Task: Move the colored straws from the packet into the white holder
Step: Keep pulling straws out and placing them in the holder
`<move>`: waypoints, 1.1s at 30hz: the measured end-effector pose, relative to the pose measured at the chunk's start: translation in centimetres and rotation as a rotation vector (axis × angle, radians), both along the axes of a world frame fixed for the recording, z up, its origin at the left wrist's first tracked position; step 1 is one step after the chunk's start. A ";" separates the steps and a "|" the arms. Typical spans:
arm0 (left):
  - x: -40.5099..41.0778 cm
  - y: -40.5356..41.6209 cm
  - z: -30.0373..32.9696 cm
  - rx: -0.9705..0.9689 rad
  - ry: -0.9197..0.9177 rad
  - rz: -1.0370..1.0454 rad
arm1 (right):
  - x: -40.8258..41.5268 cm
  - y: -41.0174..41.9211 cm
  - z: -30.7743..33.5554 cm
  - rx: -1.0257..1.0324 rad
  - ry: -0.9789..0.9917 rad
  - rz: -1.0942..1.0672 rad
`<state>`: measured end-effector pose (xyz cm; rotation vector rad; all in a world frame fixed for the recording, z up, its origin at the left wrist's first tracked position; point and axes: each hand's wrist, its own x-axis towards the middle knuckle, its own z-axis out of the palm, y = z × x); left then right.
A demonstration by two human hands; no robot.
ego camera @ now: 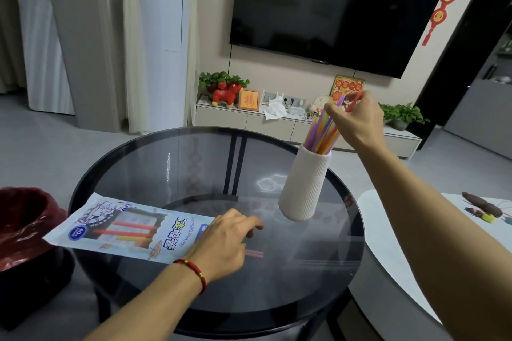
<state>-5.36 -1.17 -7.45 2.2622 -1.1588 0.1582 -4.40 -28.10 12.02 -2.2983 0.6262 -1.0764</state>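
Observation:
A white ribbed holder (303, 183) stands on the round glass table (194, 163), right of centre. Several coloured straws (322, 134) lean out of its mouth. My right hand (356, 119) is above the holder, fingers closed around the tops of a few straws, one red tip showing. The straw packet (124, 227) lies flat at the table's left front, with red and yellow straws visible through its window. My left hand (224, 243) rests palm down on the packet's open right end. Red straw ends (253, 253) stick out from under that hand.
A dark red bin with a liner (22, 224) stands left of the table. A white low table (415, 235) with small objects sits to the right. A TV cabinet (277, 122) with ornaments and plants is beyond.

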 end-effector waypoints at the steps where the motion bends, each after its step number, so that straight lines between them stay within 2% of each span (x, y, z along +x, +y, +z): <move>1: 0.1 0.1 -0.1 0.012 0.002 0.003 | -0.1 0.0 -0.1 -0.060 -0.031 0.013; 5: 0.4 0.5 -0.2 0.030 0.026 0.023 | -0.1 0.2 -0.9 -0.220 -0.129 0.092; 9: 0.8 0.7 -0.1 0.035 0.025 0.010 | 0.5 0.0 -2.4 -0.325 0.160 0.151; 11: 1.0 0.9 -0.1 0.084 0.007 0.022 | 0.5 0.1 -3.1 -0.346 0.228 0.188; 15: 2.2 2.0 -0.5 0.372 -0.002 0.111 | 0.5 0.2 -3.3 -0.371 0.178 0.228; 19: 3.4 3.5 -1.8 0.635 0.073 0.125 | 0.7 0.1 -3.5 -0.507 0.379 0.235; 21: 3.8 4.1 -2.2 0.692 0.081 0.100 | 0.4 0.6 -3.5 -0.546 0.264 0.221; 24: 4.0 4.4 -2.0 0.718 0.047 0.087 | -1.1 2.7 -4.4 -0.577 -0.042 0.275; 25: 4.1 4.5 -1.8 0.726 0.031 0.088 | -1.8 3.6 -5.3 -0.565 -0.103 0.315; 27: 4.4 4.7 -1.3 0.757 0.013 0.095 | -3.2 5.5 -8.2 -0.452 -0.098 0.414; 29: 4.7 4.9 -1.1 0.782 0.027 0.112 | -4.2 7.0 -12.2 -0.275 0.035 0.458; 33: 5.0 4.6 -1.2 0.776 0.064 0.103 | -5.5 8.3 -20.1 -0.037 0.393 0.387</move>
